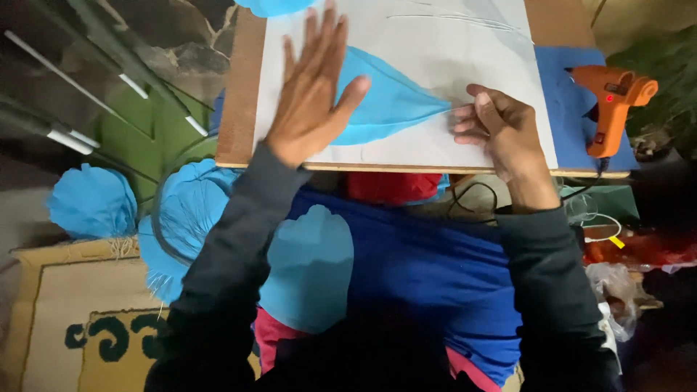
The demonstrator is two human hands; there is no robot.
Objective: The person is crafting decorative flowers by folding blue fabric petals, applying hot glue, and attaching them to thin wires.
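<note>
A light blue petal-shaped paper piece (388, 101) lies on a white sheet (428, 51) that covers a wooden board (236, 94) across my lap. My left hand (311, 91) rests flat on the petal's wide end, fingers spread. My right hand (497, 125) pinches the petal's narrow tip at the right, fingers curled. Thin wires (450, 18) lie on the sheet near the top.
An orange glue gun (612, 101) with a lit red lamp stands on a blue sheet (573, 109) at the board's right. Blue paper petals (91, 202) and another cut petal (308, 265) lie at the left and on my lap. A patterned rug (65, 319) covers the floor.
</note>
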